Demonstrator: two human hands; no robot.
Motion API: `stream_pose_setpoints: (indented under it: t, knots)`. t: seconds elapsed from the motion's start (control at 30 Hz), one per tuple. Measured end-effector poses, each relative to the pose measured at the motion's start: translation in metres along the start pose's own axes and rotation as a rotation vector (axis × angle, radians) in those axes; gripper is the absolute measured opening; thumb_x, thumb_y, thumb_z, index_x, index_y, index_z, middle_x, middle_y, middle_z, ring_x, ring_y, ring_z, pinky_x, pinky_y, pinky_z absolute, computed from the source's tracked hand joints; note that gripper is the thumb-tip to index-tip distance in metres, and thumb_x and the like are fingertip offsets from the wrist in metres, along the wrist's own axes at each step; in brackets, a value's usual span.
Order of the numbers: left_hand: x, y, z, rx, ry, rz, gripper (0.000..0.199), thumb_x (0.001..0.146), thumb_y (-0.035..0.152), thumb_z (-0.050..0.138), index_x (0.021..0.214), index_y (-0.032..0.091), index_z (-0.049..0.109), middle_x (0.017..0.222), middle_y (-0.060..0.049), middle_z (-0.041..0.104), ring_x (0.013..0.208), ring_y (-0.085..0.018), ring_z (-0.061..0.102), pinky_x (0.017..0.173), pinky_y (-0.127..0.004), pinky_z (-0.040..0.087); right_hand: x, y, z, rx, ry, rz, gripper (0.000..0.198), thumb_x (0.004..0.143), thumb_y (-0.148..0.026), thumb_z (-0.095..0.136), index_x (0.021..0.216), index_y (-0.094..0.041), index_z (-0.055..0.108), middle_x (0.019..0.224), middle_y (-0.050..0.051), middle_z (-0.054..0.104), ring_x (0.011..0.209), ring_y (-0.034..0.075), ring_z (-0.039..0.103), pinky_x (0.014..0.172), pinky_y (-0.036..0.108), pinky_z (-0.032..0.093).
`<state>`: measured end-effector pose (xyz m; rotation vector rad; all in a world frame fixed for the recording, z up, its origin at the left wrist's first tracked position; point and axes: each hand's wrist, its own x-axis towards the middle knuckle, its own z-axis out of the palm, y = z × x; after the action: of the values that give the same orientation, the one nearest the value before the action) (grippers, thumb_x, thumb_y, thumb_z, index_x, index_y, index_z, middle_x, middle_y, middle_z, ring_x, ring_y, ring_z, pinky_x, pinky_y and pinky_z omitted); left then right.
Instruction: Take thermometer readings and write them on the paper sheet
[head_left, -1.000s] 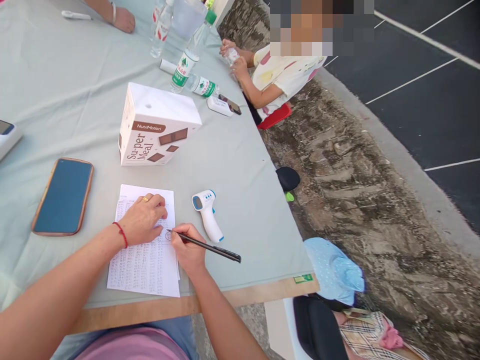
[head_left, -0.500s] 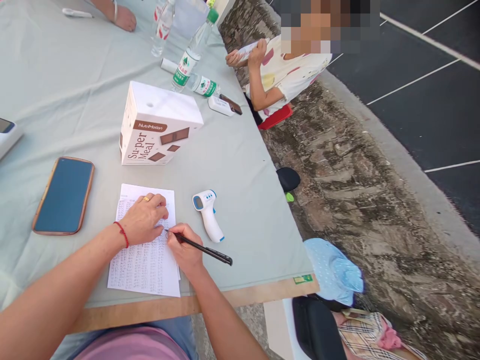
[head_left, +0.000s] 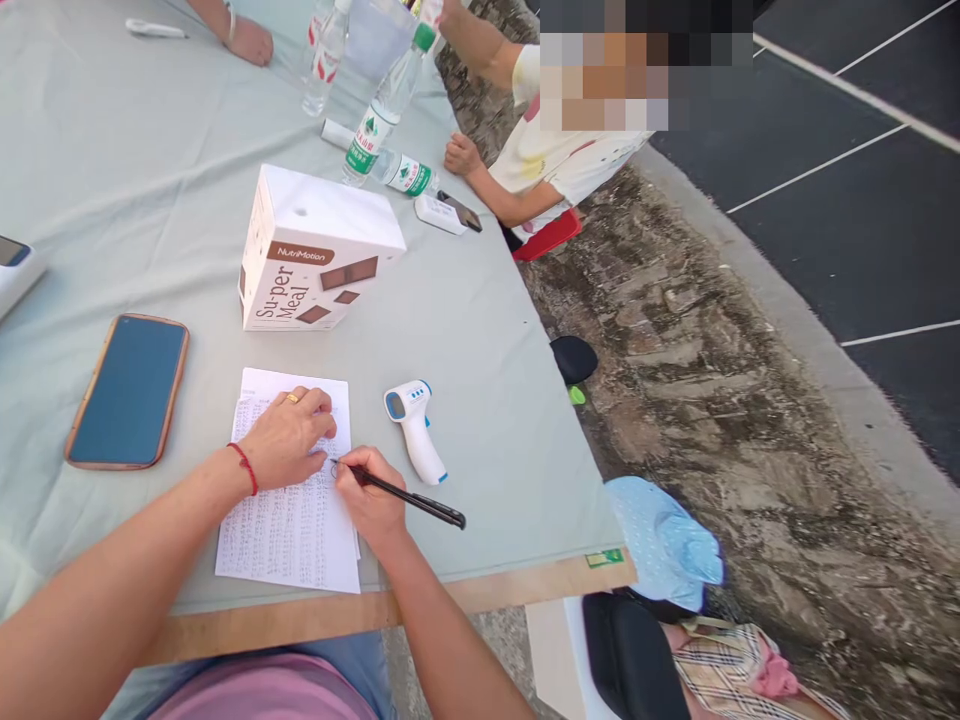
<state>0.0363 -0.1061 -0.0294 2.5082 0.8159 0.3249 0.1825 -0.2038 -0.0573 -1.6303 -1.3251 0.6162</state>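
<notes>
My right hand (head_left: 373, 500) grips a black pen (head_left: 420, 505), its tip at the right part of a sheet of paper (head_left: 277, 545) covered in rows of small handwriting. Resting on the same paper, my left hand (head_left: 289, 435) has its fingers loosely bent and the thumb apart, holding nothing. It wears a gold ring and a red string bracelet. To the right of the paper lies a white and blue infrared thermometer (head_left: 415, 430). A phone in a brown case (head_left: 129, 392) lies to the left. Behind the paper stands a white NutriMotion box (head_left: 319, 255).
Water bottles (head_left: 367, 140) stand and lie at the back, near a small white device (head_left: 440, 214). Across the table are a person's hand (head_left: 250, 42) and a seated person (head_left: 525, 180). The wooden table edge (head_left: 487, 588) runs in front; a blue cloth item (head_left: 664, 535) hangs beyond its corner.
The seated person has lowered one hand to the table edge and raised the other towards the bottles with the pale item. My hands and the pen look unmoved.
</notes>
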Motion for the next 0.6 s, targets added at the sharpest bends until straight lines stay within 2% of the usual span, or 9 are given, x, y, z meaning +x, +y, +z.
stream_pose_setpoints:
  t: [0.6]
  knots:
    - [-0.0006, -0.0022, 0.0019, 0.009, 0.031, 0.022, 0.017, 0.075, 0.015, 0.061, 0.09, 0.017, 0.066, 0.108, -0.009, 0.056, 0.093, -0.023, 0.051, 0.083, -0.039, 0.044, -0.0001, -0.0012, -0.0016, -0.018, -0.011, -0.004, 0.008, 0.072, -0.021, 0.054, 0.064, -0.022, 0.055, 0.056, -0.005, 0.055, 0.05, 0.012, 0.048, 0.05, 0.024, 0.041]
